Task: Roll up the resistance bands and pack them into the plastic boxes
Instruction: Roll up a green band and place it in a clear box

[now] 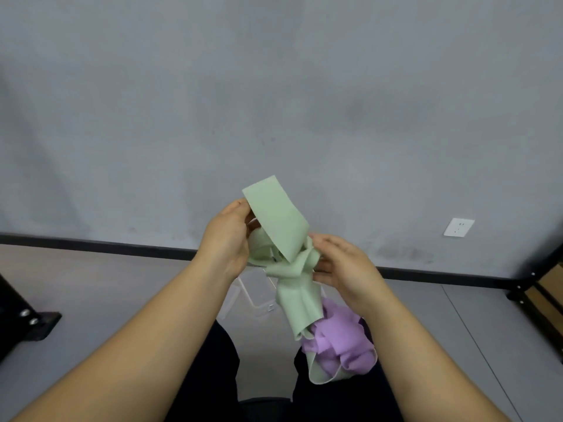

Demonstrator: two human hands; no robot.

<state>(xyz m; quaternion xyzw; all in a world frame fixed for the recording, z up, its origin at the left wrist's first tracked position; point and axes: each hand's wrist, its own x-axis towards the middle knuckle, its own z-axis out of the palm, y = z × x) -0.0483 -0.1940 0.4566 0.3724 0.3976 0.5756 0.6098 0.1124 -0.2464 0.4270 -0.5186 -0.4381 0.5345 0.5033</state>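
A pale green resistance band (278, 222) is held up in front of me, its flat end sticking upward and the rest bunched and hanging down to my lap. My left hand (227, 236) grips the bunched band from the left. On the right side of the bunch, my right hand (342, 264) pinches it. A crumpled purple band (338, 345) lies on my right thigh, partly under the green band's tail. A clear plastic box (254, 295) stands on the floor below my hands, mostly hidden behind them.
A grey wall with a black baseboard (122, 248) faces me, with a white socket (458, 227) at the right. Black metal frame legs stand at the left edge (27, 324) and the right edge (536, 287). The floor is grey.
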